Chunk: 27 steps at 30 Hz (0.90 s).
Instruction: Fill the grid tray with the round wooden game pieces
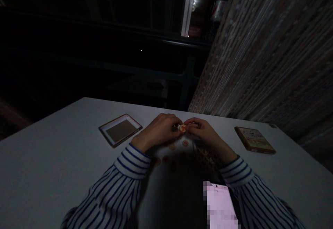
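Observation:
A round, pale Chinese chess piece (pixel 182 128) with a red character is held up between my two hands, its marked face towards me. My left hand (pixel 164 126) pinches it from the left, and the fingertips of my right hand (pixel 201 129) close on its right side. Just below lies a loose Chinese chess piece (pixel 185 143) with a red mark, beside a plainer-looking disc (pixel 172 146). More discs (pixel 165 159) sit in shadow near my left wrist. Many pieces (pixel 205 156) are packed close together by my right forearm, partly hidden by it.
On the left of the white table (pixel 59 159) lies an open shallow box part (pixel 120 130). A flat printed box (pixel 255 140) lies at the right. A lit phone (pixel 222 206) is near the front, between my forearms. Strand curtains (pixel 241 48) hang beyond the table's right back edge.

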{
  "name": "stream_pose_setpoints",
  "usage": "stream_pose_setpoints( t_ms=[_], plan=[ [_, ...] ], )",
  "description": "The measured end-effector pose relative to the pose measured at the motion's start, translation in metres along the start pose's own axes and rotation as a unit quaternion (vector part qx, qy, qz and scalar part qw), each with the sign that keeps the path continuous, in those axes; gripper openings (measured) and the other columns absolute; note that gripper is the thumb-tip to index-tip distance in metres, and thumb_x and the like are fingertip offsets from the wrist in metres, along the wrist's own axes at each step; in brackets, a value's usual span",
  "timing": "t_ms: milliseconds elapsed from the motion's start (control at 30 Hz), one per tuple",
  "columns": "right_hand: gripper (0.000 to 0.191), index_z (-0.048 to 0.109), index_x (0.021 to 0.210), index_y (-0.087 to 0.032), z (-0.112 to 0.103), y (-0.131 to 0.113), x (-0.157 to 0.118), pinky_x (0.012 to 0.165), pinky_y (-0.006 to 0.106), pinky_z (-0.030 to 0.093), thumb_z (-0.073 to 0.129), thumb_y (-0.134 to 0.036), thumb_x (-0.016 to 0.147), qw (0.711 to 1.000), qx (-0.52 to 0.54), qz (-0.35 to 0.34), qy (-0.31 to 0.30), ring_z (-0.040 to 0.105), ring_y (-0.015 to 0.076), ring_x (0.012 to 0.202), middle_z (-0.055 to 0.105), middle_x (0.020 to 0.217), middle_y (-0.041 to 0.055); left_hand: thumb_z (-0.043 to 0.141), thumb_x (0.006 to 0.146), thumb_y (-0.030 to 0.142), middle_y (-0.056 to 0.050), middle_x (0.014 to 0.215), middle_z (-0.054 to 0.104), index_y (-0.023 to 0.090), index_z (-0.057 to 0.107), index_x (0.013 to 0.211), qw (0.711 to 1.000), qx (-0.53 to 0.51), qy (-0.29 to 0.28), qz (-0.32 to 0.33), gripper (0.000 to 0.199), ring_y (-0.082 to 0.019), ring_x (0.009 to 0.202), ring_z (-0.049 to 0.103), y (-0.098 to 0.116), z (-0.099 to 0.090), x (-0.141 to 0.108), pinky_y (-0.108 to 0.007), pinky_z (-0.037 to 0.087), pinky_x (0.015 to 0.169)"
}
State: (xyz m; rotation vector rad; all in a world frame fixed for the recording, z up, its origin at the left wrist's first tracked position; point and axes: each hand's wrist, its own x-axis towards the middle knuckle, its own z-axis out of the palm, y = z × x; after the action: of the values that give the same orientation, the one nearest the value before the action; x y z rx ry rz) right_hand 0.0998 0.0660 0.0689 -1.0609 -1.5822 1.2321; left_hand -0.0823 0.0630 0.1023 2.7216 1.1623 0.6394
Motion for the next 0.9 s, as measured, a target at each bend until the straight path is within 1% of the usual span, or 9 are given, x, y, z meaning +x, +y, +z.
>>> stream_pose_setpoints(
  t_ms=[200, 400, 500, 667, 733, 800, 833, 900],
  plan=[
    [0.023, 0.060, 0.085, -0.016, -0.001, 0.000, -0.001, 0.058, 0.024, 0.041, 0.063, -0.030, 0.067, 1.000, -0.007, -0.022, -0.016, 0.054, 0.0100, 0.059, 0.062, 0.063, -0.0019, 0.051, 0.079, 0.036, -0.004, 0.086, 0.063, 0.018, 0.061, 0.096, 1.000, -0.003, 0.003, 0.001, 0.026, -0.016, 0.078, 0.056, -0.003, 0.000, -0.001, -0.026, 0.039, 0.070],
    [0.027, 0.059, 0.088, -0.017, -0.002, 0.001, -0.002, 0.068, 0.027, 0.046, 0.066, -0.030, 0.065, 0.999, -0.013, -0.024, -0.039, 0.061, 0.0139, 0.073, 0.066, 0.076, 0.0005, 0.049, 0.080, 0.038, -0.005, 0.086, 0.064, 0.018, 0.063, 0.095, 1.000, -0.002, -0.015, -0.006, 0.028, -0.016, 0.078, 0.056, -0.009, 0.002, -0.001, -0.026, 0.039, 0.070],
    [0.030, 0.059, 0.090, -0.017, -0.002, 0.002, -0.003, 0.066, 0.027, 0.047, 0.067, -0.031, 0.065, 0.998, -0.036, -0.024, -0.054, 0.061, 0.0141, 0.072, 0.065, 0.076, 0.0011, 0.048, 0.080, 0.037, -0.005, 0.087, 0.064, 0.019, 0.063, 0.096, 1.000, -0.012, -0.025, -0.011, 0.029, -0.016, 0.078, 0.057, -0.009, 0.003, -0.002, -0.025, 0.039, 0.068],
    [0.031, 0.060, 0.092, -0.016, -0.001, 0.005, -0.005, 0.059, 0.026, 0.046, 0.063, -0.036, 0.068, 0.993, -0.077, -0.023, -0.089, 0.059, 0.0131, 0.063, 0.065, 0.075, 0.0020, 0.046, 0.080, 0.037, -0.004, 0.083, 0.064, 0.020, 0.065, 0.091, 0.997, -0.030, -0.059, -0.028, 0.028, -0.015, 0.074, 0.057, -0.005, 0.000, -0.003, -0.024, 0.038, 0.062],
    [0.032, 0.061, 0.093, -0.015, -0.001, 0.008, -0.005, 0.056, 0.025, 0.045, 0.061, -0.038, 0.070, 0.989, -0.111, -0.027, -0.097, 0.058, 0.0128, 0.061, 0.065, 0.074, 0.0027, 0.046, 0.080, 0.035, -0.003, 0.082, 0.065, 0.021, 0.065, 0.091, 0.995, -0.043, -0.085, -0.036, 0.026, -0.015, 0.072, 0.057, -0.005, 0.000, -0.005, -0.023, 0.037, 0.060],
    [0.030, 0.062, 0.093, -0.015, -0.001, 0.010, -0.005, 0.056, 0.025, 0.044, 0.059, -0.037, 0.072, 0.979, -0.175, -0.039, -0.094, 0.058, 0.0130, 0.062, 0.065, 0.074, 0.0033, 0.048, 0.078, 0.034, -0.003, 0.082, 0.065, 0.022, 0.066, 0.090, 0.991, -0.049, -0.114, -0.042, 0.025, -0.015, 0.072, 0.058, -0.009, 0.002, -0.006, -0.023, 0.038, 0.062],
    [0.029, 0.062, 0.093, -0.016, -0.002, 0.010, -0.005, 0.057, 0.025, 0.043, 0.058, -0.036, 0.072, 0.970, -0.218, -0.051, -0.091, 0.057, 0.0132, 0.063, 0.065, 0.075, 0.0033, 0.050, 0.077, 0.033, -0.003, 0.083, 0.065, 0.022, 0.066, 0.090, 0.990, -0.045, -0.124, -0.043, 0.024, -0.015, 0.073, 0.058, -0.012, 0.004, -0.007, -0.024, 0.039, 0.064],
    [0.025, 0.064, 0.092, -0.017, -0.003, 0.012, -0.004, 0.060, 0.025, 0.042, 0.057, -0.034, 0.073, 0.943, -0.310, -0.080, -0.090, 0.057, 0.0136, 0.067, 0.065, 0.076, 0.0031, 0.052, 0.075, 0.032, -0.003, 0.089, 0.064, 0.024, 0.065, 0.093, 0.989, -0.029, -0.135, -0.042, 0.024, -0.017, 0.080, 0.058, -0.017, 0.008, -0.009, -0.025, 0.040, 0.070]
  ],
)
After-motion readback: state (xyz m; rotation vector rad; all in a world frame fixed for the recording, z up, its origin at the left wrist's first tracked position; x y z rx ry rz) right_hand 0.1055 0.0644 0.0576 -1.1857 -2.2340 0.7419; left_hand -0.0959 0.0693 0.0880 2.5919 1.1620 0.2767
